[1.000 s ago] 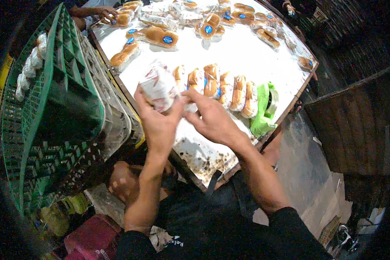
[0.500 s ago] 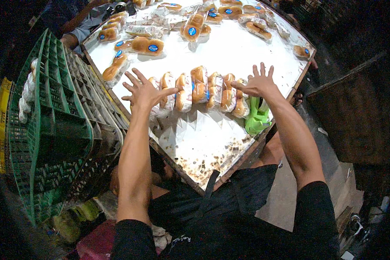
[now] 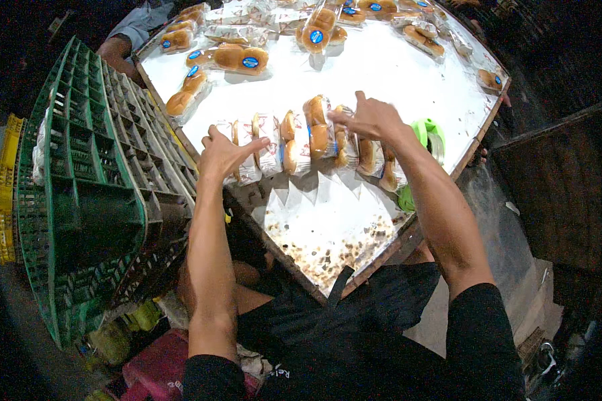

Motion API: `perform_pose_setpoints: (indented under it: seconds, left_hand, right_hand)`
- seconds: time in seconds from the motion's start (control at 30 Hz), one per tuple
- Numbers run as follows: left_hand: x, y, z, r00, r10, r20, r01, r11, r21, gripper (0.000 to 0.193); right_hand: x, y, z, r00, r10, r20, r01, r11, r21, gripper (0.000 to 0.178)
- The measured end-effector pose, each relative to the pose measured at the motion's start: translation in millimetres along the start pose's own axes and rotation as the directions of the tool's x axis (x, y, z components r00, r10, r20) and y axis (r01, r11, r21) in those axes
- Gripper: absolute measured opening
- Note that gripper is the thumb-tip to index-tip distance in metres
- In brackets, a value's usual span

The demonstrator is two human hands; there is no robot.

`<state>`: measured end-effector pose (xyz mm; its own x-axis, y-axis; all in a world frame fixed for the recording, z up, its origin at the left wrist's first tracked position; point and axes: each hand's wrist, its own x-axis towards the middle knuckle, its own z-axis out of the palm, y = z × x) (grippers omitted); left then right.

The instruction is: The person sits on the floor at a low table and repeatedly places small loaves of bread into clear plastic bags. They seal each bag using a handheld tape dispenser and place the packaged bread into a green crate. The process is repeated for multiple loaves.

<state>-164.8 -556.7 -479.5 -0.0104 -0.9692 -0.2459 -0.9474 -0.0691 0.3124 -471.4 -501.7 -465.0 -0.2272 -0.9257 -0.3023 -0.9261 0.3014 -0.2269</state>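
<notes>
A row of clear-bagged bread buns [image 3: 291,144] stands on edge across the near part of the white tabletop [image 3: 301,80]. At its left end, my left hand [image 3: 222,157] rests against the packs, thumb stretched away from the bent fingers. Over the row's right half reaches my right hand [image 3: 374,121], its fingers apart and its thumb side close to a bagged bun pack [image 3: 319,127] that sticks up above the others. Partly hidden behind my right forearm is a bright green tape dispenser [image 3: 429,137]. Neither hand lifts anything.
More bagged buns [image 3: 241,59] lie across the table's far side, some with blue labels. Green and grey plastic crates [image 3: 93,194] stand against the left edge. The near corner has worn, speckled patches [image 3: 328,260]. Another person's leg [image 3: 117,57] shows beyond the far left edge.
Both hands have come down onto the row from a wide spread. My right hand has moved left, its fingers less stretched. The packs now lean differently, and the view has shifted slightly.
</notes>
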Motion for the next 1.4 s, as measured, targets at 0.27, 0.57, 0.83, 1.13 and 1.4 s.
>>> perform_pose_setpoints:
  seconds: [0.27, 0.57, 0.83, 1.13, 1.4]
  left_hand:
    - [7.3, -13.1, -1.3, 0.993, 0.121, 0.008, -0.116, 0.969, -0.219, 0.131]
    - [-39.2, 102.0, -131.9, 0.77, 0.561, -0.303, -0.637, 0.681, -0.36, 0.106]
    - [-121.4, -87.2, -415.1, 0.842, 0.309, -0.442, -0.48, 0.803, -0.352, 0.064]
    - [-164.1, -315.7, -378.2, 0.971, -0.226, 0.075, 0.235, 0.964, -0.128, 0.09]
    - [-83.5, -236.9, -350.2, 0.942, 0.325, -0.081, -0.321, 0.945, 0.055, 0.114]
  right_hand:
    - [20.7, -14.7, 7.4, 0.984, -0.174, 0.048, 0.158, 0.959, 0.235, 0.09]
    - [-34.4, 50.2, -144.4, 0.905, -0.251, -0.343, 0.395, 0.792, 0.464, 0.06]
    - [-130.2, -255.6, -316.3, 0.6, -0.691, -0.403, 0.791, 0.589, 0.167, 0.067]
    - [-60.4, -509.3, -129.4, 0.428, -0.816, 0.389, 0.889, 0.301, -0.345, 0.065]
    - [-80.4, -500.1, -150.7, 0.377, -0.866, 0.329, 0.882, 0.228, -0.412, 0.067]
